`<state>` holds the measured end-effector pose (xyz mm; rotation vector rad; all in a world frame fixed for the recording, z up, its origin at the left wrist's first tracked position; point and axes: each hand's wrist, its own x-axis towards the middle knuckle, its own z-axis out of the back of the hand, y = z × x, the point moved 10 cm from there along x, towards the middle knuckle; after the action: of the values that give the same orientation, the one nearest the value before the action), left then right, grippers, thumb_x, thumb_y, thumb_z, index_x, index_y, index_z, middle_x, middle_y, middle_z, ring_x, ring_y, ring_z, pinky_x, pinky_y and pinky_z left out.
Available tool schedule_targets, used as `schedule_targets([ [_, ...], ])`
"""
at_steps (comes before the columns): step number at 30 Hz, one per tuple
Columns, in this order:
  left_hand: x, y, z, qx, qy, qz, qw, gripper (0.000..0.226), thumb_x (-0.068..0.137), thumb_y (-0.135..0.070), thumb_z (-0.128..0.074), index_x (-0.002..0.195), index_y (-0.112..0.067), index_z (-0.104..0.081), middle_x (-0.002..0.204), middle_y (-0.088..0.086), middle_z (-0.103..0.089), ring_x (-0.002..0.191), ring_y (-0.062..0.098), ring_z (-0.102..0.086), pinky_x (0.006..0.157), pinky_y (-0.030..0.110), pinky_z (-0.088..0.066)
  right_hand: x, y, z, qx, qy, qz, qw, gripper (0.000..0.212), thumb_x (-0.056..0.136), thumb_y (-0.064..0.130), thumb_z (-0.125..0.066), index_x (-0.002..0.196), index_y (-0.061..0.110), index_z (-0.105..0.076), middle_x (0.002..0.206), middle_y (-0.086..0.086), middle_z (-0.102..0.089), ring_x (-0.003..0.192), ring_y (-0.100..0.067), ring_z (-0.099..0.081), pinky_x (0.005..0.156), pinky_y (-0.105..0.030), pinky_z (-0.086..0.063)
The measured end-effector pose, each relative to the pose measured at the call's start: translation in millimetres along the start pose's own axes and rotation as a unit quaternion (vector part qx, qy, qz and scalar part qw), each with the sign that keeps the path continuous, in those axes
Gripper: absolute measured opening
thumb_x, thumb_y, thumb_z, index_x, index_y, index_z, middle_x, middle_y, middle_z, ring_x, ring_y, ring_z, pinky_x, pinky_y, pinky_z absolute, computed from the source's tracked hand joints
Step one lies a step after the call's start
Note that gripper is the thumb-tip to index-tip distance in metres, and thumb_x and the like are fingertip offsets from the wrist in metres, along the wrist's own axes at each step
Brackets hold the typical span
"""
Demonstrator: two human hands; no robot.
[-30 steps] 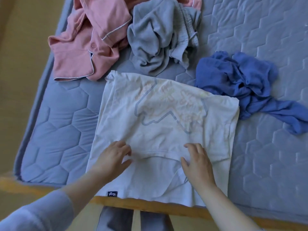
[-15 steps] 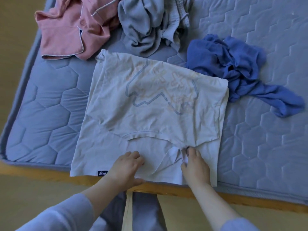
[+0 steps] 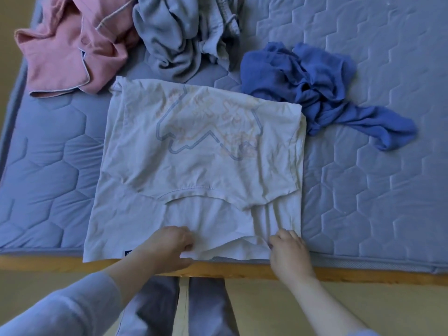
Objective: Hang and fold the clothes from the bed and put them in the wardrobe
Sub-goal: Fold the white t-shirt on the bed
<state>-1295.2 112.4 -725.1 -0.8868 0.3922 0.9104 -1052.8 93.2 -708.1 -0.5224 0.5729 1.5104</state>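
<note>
The white T-shirt (image 3: 201,166) lies flat at the near edge of the bed (image 3: 363,190). The left hand (image 3: 167,248) and the right hand (image 3: 288,253) each have a grip pinched on its near hem, fingers curled into cloth.

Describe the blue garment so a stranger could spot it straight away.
Start at the quilted mattress. Right of the flat white T-shirt lies the blue garment, crumpled. Only it is deep blue; the pink top and grey garment lie farther left.

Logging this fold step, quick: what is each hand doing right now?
Left hand: closed, holding the near edge of the white T-shirt.
Right hand: closed, pinching the same edge.
</note>
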Motion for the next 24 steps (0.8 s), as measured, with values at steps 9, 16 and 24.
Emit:
schedule_targets([
  [9, -36, 119, 46, -0.435, -0.296, 0.401, 0.750, 0.045, 0.081, -0.051, -0.069, 0.068, -0.008, -0.066, 0.058, 0.001, -0.065, 0.065, 0.024, -0.065, 0.059, 0.029, -0.048, 52, 5, -3, 0.712, -0.013, -0.306, 0.632, 0.018, 0.094, 0.023, -0.061, 0.099, 0.006, -0.062, 0.102, -0.014, -0.067, 0.092, -0.024, -0.066, 0.084, -0.038, -0.055],
  [16, -22, 138, 11, -0.739, -0.333, 0.427, 0.402, 0.043, 0.079, -0.036, -0.078, 0.092, -0.002, -0.055, 0.084, 0.012, -0.056, 0.074, 0.023, -0.062, 0.073, 0.035, -0.058, 73, 1, -2, 0.855, -0.082, -0.345, 0.380, 0.036, 0.093, 0.021, -0.063, 0.125, 0.005, -0.058, 0.117, -0.011, -0.063, 0.101, -0.025, -0.063, 0.073, -0.033, -0.053],
  [24, 3, 164, 32, -0.818, -0.365, 0.313, 0.315, 0.061, 0.082, -0.030, -0.076, 0.136, -0.016, -0.051, 0.127, 0.004, -0.063, 0.112, 0.024, -0.063, 0.099, 0.047, -0.049, 101, -22, 4, 0.884, -0.129, -0.319, 0.316, 0.044, 0.097, 0.027, -0.056, 0.136, 0.009, -0.053, 0.135, -0.012, -0.058, 0.124, -0.028, -0.056, 0.105, -0.048, -0.043],
])
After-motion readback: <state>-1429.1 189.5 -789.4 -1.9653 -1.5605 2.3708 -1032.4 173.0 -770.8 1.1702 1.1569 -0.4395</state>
